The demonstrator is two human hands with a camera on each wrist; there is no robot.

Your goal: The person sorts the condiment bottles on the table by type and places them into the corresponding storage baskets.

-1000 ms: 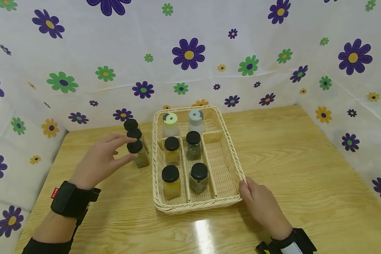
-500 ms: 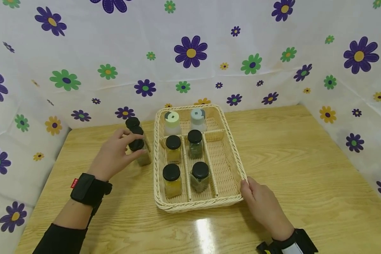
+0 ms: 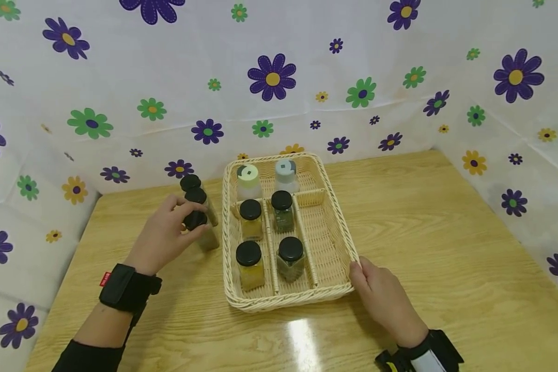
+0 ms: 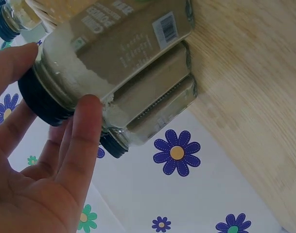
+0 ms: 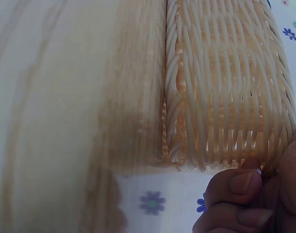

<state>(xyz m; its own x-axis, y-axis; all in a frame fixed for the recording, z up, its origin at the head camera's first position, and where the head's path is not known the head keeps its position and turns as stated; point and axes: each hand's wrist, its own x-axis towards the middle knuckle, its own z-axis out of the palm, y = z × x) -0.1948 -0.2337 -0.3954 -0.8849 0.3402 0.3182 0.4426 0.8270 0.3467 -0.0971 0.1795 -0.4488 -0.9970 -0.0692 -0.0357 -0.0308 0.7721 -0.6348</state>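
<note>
Near jar [image 3: 207,238] sits at the basket's nine o'clock; left hand [image 3: 160,237] pinches its lid [image 3: 195,222] between thumb and fingers. I count two more jars [image 3: 196,196] behind it. Basket [image 3: 307,298] holds six: four black-lidded jars [image 3: 251,275], two pale-capped bottles [image 3: 248,187]. Its wall [image 3: 225,243] stands between. Right hand [image 3: 381,292] grips its four-o'clock corner. Flowered cloth [image 3: 297,31] at twelve.

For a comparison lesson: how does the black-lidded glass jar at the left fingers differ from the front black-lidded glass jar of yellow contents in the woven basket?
The tan jar holds brownish powder; the yellow jar, yellow contents. The tan jar is outside the basket, the yellow jar inside. The left fingers grip the tan jar; no hand touches the yellow jar. Both have black lids.
</note>
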